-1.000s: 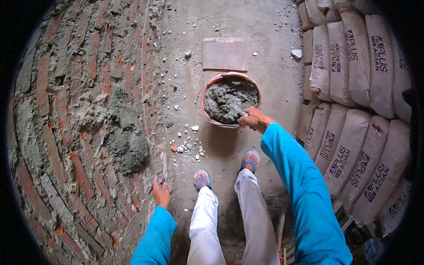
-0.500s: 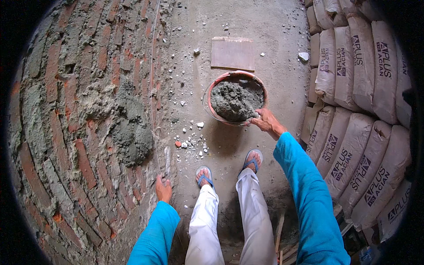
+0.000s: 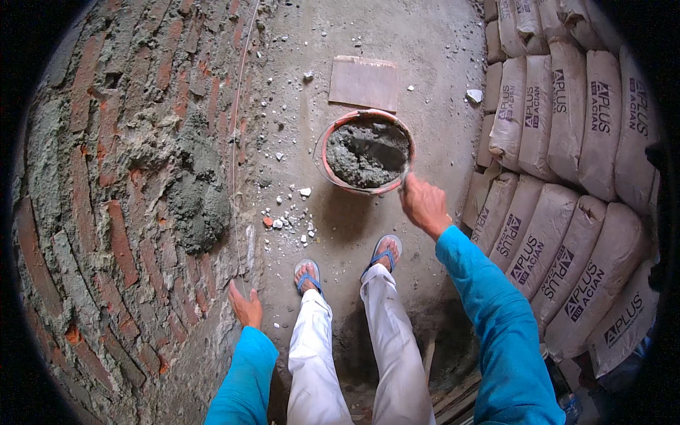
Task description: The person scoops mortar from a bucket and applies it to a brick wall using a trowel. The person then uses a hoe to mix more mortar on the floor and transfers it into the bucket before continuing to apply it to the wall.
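My right hand [image 3: 425,205] is closed round the handle of a trowel [image 3: 384,154], at the near right rim of a round reddish bucket [image 3: 380,189]. The trowel's dark blade is partly sunk in the grey wet mortar [image 3: 346,154] inside. On the left, my left hand [image 3: 246,308] is held beside the rough brick wall [image 3: 122,244], fingers spread and holding nothing visible. It is close to a thin string [image 3: 235,170] that runs along the wall; whether they touch I cannot tell. A thick patch of wet mortar [image 3: 202,212] clings to the bricks.
A flat board [image 3: 363,81] lies just beyond the bucket. Stacked paper sacks [image 3: 559,262] line the right side. Rubble bits [image 3: 287,221] and a larger white chunk [image 3: 474,95] are scattered on the floor. My sandalled feet [image 3: 386,251] stand near the bucket.
The trowel has turned in the mortar, and its blade now shows. My left hand's fingers have gone from curled to spread. The whole view has shifted slightly.
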`<state>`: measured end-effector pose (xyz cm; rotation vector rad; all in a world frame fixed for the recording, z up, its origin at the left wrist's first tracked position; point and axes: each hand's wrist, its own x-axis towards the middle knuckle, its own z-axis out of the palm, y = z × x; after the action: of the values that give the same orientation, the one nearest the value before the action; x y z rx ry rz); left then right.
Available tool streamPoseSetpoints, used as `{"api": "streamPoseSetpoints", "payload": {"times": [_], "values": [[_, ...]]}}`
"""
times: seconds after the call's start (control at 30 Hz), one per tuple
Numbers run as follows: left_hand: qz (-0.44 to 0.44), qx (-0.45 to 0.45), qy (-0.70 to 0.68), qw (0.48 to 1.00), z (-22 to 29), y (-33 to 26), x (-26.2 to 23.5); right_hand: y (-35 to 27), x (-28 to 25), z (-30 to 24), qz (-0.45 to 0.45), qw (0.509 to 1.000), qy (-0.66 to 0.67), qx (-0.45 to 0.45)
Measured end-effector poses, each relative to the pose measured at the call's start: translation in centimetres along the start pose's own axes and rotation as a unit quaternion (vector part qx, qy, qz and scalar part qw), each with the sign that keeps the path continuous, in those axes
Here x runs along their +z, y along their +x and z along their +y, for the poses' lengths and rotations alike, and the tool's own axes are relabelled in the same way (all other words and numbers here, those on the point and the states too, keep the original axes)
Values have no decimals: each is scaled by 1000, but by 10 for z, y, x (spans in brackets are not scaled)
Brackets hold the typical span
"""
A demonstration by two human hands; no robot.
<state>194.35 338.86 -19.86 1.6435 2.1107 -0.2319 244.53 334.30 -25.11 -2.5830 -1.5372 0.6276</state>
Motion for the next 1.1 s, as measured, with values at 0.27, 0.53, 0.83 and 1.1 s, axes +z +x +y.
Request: {"api": "streamPoseSetpoints", "payload": {"times": [0.27, 0.53, 0.83, 1.1], "values": [[-10, -67, -5, 998, -15, -21, 5, 51, 33, 14, -72, 991, -110, -7], [-41, -52, -23, 998, -15, -27, 12, 82, -44, 75, -97, 981, -161, -46], [-38, -21, -11, 999, -20, -22, 23, 71, 69, 45, -330, 902, 261, 100], [-28, -35, 79, 996, -43, -29, 17, 26, 54, 63, -243, 919, 300, 77]]}}
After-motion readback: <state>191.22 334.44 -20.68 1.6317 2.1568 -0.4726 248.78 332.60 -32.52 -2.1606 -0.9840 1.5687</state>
